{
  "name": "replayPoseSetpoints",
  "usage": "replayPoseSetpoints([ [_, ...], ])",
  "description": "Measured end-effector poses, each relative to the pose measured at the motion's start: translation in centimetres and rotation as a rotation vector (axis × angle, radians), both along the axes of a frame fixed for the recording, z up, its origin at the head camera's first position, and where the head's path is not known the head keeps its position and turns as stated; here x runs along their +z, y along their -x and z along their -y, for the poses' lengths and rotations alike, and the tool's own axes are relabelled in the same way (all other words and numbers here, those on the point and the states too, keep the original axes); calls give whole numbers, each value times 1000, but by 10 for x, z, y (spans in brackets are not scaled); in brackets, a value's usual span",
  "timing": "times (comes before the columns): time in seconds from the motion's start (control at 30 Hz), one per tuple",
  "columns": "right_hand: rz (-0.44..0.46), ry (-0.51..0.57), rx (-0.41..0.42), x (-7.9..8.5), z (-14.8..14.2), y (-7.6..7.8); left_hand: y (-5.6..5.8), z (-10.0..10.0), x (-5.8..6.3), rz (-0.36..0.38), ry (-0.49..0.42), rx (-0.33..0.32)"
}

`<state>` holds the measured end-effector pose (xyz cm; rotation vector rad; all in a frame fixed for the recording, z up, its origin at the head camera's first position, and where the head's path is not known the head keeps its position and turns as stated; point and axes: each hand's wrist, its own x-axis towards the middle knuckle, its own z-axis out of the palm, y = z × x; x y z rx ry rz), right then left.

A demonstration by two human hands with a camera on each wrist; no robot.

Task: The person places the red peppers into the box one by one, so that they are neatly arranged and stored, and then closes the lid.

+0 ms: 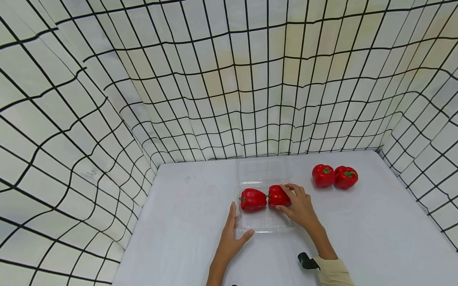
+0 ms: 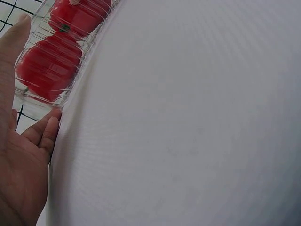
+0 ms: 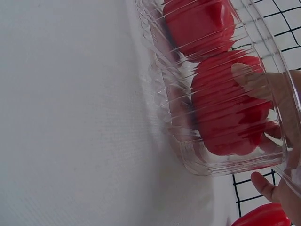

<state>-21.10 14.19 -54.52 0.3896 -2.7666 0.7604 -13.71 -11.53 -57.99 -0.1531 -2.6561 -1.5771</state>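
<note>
A clear plastic clamshell box (image 1: 264, 223) lies with its lid (image 1: 264, 171) folded back, away from the person. Inside it are two red bell peppers on their sides, the left pepper (image 1: 253, 200) and the right pepper (image 1: 276, 194), stems facing different ways. My right hand (image 1: 303, 206) holds the right pepper, thumb at the near side and fingers over the far side; through the box wall the right wrist view shows its thumb (image 3: 249, 77) against the pepper. My left hand (image 1: 229, 240) is at the box's left edge, fingers extended and thumb spread along the near corner.
Two more red bell peppers, one (image 1: 323, 176) beside another (image 1: 346, 177), stand at the table's back right. The white table (image 1: 186, 222) is bounded by black netting (image 1: 247, 79) over white sheeting at the back and sides. A small black device (image 1: 307, 261) sits at the right wrist.
</note>
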Motion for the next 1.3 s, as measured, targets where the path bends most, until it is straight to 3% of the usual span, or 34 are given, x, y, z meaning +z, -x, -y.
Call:
replayPoseSetpoints([
  [1.3, 3, 98, 22, 0, -8, -4, 0, -1, 4, 36, 12, -1],
])
